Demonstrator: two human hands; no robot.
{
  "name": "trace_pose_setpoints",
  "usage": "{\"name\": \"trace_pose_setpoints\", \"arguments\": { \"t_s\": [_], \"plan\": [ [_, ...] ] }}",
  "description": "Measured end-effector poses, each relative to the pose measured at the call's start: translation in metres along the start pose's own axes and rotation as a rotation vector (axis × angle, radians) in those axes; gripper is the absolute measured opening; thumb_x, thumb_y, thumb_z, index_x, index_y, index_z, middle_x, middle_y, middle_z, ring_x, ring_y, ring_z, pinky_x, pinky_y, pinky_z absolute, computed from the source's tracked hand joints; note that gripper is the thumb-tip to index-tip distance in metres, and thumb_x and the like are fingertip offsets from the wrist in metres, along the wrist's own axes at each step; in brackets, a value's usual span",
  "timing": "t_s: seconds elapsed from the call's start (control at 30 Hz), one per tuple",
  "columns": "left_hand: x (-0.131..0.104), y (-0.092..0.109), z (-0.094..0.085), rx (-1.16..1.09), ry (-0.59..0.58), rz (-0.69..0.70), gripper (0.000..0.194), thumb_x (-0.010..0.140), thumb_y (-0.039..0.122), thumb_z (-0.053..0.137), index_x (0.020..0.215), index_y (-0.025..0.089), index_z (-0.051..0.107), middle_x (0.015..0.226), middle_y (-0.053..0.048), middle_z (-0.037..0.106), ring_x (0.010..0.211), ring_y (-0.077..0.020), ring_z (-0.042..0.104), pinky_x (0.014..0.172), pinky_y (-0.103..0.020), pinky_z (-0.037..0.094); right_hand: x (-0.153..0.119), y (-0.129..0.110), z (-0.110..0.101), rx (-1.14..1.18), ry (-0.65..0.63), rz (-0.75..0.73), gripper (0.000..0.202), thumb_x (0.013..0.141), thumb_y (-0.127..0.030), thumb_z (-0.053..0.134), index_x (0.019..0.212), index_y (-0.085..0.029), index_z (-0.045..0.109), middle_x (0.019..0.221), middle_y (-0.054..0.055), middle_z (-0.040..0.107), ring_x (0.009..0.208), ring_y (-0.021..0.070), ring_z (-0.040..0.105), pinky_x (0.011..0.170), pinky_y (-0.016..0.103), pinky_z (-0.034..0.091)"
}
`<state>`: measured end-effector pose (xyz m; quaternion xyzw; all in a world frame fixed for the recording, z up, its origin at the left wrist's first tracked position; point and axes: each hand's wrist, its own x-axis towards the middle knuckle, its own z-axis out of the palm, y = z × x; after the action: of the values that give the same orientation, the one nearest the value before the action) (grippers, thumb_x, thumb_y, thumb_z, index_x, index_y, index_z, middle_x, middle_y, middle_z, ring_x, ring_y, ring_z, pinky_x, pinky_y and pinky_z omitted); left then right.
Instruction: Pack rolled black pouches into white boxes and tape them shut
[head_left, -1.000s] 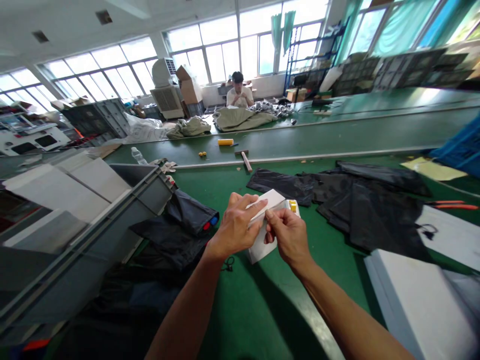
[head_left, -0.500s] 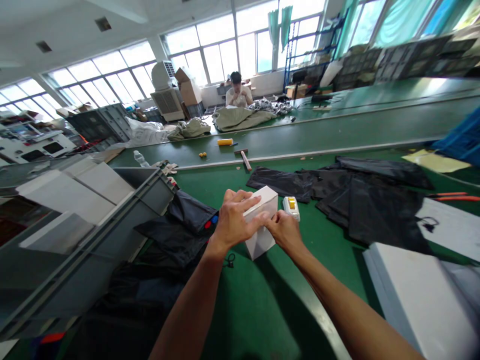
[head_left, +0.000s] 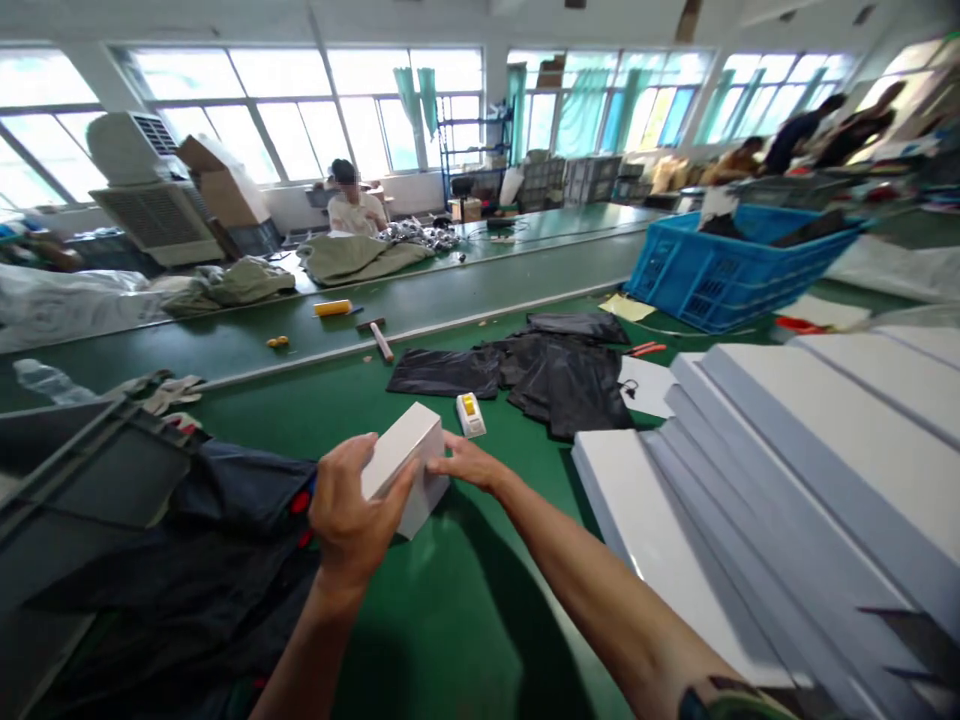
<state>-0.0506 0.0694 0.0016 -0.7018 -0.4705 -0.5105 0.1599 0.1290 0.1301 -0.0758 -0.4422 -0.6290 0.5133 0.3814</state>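
A closed white box (head_left: pixel 405 450) is held tilted just over the green table, between both hands. My left hand (head_left: pixel 352 505) wraps its left end, thumb along the near side. My right hand (head_left: pixel 472 463) grips the right end, with the fingertips partly hidden behind it. Just beyond the box lies a small white device with a yellow top (head_left: pixel 470 413), apart from my hands. Black pouches (head_left: pixel 247 490) lie left of my left hand, with bits of red and blue showing at their edge.
White boxes (head_left: pixel 750 520) stand in rows at the right. More black pouches (head_left: pixel 555 375) lie beyond, near a blue crate (head_left: pixel 720 270). A grey bin (head_left: pixel 97 470) borders the left. A hammer (head_left: pixel 381 340) and a yellow cylinder (head_left: pixel 332 308) lie farther back. A person (head_left: pixel 354 205) sits across the table.
My view has swung to the right, bringing the rows of white boxes and the blue crate into sight. The box has turned from upright to tilted, and my right hand has shifted to its right end.
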Motion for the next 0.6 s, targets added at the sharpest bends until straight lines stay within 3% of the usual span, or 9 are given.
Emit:
{"name": "trace_pose_setpoints", "arguments": {
  "t_s": [0.07, 0.13, 0.2, 0.27, 0.37, 0.47, 0.53, 0.6],
  "plan": [
    [-0.008, -0.002, 0.004, -0.019, 0.156, -0.154, 0.069, 0.059, 0.040, 0.085, 0.116, 0.016, 0.054, 0.102, -0.009, 0.062, 0.093, -0.0232, 0.061, 0.085, -0.038, 0.051, 0.001, -0.002, 0.006, -0.029, -0.034, 0.046, 0.057, 0.071, -0.063, 0.067, 0.103, -0.015, 0.069, 0.096, 0.005, 0.070, 0.088, 0.0213, 0.063, 0.072, 0.028, 0.048],
    [-0.008, -0.003, 0.007, -0.074, 0.232, -0.389, 0.083, 0.055, 0.042, 0.087, 0.124, 0.016, 0.049, 0.099, -0.007, 0.061, 0.089, -0.0222, 0.061, 0.084, -0.040, 0.051, -0.007, -0.007, 0.010, -0.116, 0.066, 0.106, 0.050, 0.073, -0.061, 0.067, 0.088, -0.013, 0.070, 0.083, 0.005, 0.069, 0.077, 0.0201, 0.062, 0.064, 0.027, 0.045],
    [-0.002, 0.000, 0.012, -0.186, 0.237, -0.595, 0.087, 0.055, 0.042, 0.086, 0.127, 0.016, 0.045, 0.092, -0.003, 0.061, 0.082, -0.0194, 0.061, 0.080, -0.039, 0.052, -0.025, -0.017, 0.007, -0.204, 0.194, 0.167, 0.050, 0.072, -0.062, 0.066, 0.075, -0.012, 0.068, 0.073, 0.006, 0.065, 0.071, 0.0208, 0.059, 0.059, 0.027, 0.040],
    [0.006, 0.013, 0.021, -0.322, 0.191, -0.734, 0.084, 0.056, 0.042, 0.085, 0.125, 0.017, 0.045, 0.088, 0.000, 0.060, 0.076, -0.0161, 0.061, 0.074, -0.034, 0.052, -0.052, -0.030, -0.010, -0.317, 0.297, 0.231, 0.056, 0.074, -0.069, 0.061, 0.067, -0.013, 0.065, 0.067, 0.008, 0.063, 0.065, 0.0215, 0.057, 0.057, 0.029, 0.036],
    [0.014, 0.052, 0.051, -0.512, 0.044, -0.881, 0.077, 0.059, 0.044, 0.082, 0.122, 0.017, 0.046, 0.088, 0.000, 0.059, 0.073, -0.0145, 0.061, 0.069, -0.031, 0.052, -0.101, -0.052, -0.057, -0.617, 0.355, 0.383, 0.065, 0.078, -0.077, 0.048, 0.061, -0.016, 0.064, 0.063, 0.010, 0.063, 0.060, 0.0226, 0.057, 0.055, 0.030, 0.033],
    [0.015, 0.110, 0.099, -0.617, -0.137, -0.991, 0.076, 0.065, 0.046, 0.080, 0.124, 0.015, 0.045, 0.096, -0.006, 0.060, 0.082, -0.0183, 0.063, 0.076, -0.034, 0.052, -0.151, -0.066, -0.114, -0.876, 0.431, 0.578, 0.073, 0.084, -0.077, 0.034, 0.063, -0.015, 0.066, 0.069, 0.017, 0.066, 0.067, 0.0273, 0.062, 0.057, 0.033, 0.036],
    [0.009, 0.149, 0.131, -0.735, -0.352, -0.989, 0.076, 0.077, 0.047, 0.069, 0.134, 0.011, 0.035, 0.114, -0.017, 0.058, 0.102, -0.0232, 0.062, 0.089, -0.037, 0.049, -0.179, -0.065, -0.145, -1.000, 0.505, 0.730, 0.076, 0.087, -0.075, 0.029, 0.070, -0.013, 0.070, 0.078, 0.021, 0.068, 0.074, 0.0312, 0.064, 0.060, 0.035, 0.040],
    [-0.002, 0.181, 0.153, -0.795, -0.658, -0.953, 0.070, 0.088, 0.048, 0.054, 0.139, 0.007, 0.031, 0.135, -0.027, 0.045, 0.126, -0.0290, 0.049, 0.102, -0.041, 0.041, -0.200, -0.058, -0.163, -1.216, 0.639, 0.776, 0.069, 0.090, -0.067, 0.035, 0.093, -0.008, 0.071, 0.097, 0.026, 0.067, 0.087, 0.0363, 0.063, 0.066, 0.040, 0.045]
  ]
}}
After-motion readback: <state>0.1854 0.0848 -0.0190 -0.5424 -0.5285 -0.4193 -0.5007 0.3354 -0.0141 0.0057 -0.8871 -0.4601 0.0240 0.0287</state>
